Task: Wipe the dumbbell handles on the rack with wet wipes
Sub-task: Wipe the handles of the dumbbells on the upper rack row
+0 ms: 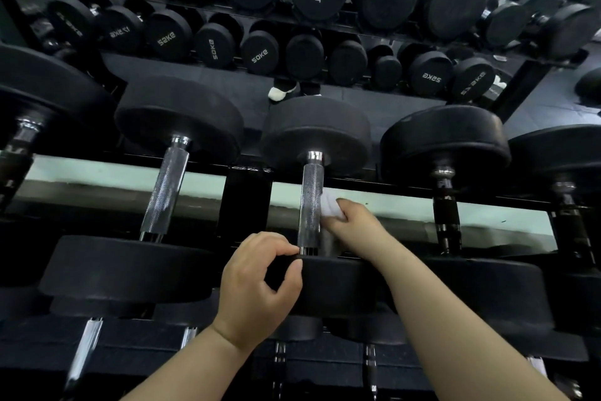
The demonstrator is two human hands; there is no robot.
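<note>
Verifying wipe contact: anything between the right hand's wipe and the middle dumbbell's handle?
Nothing visible. The right hand holds the wet wipe against the right side of the knurled handle; the left hand grips the near rubber head, below the wiped stretch.

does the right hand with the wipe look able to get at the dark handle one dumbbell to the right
Probably yes. The right hand holds the wipe at the chrome handle, and the dark handle stands in the next slot with only open gap between them.
</note>
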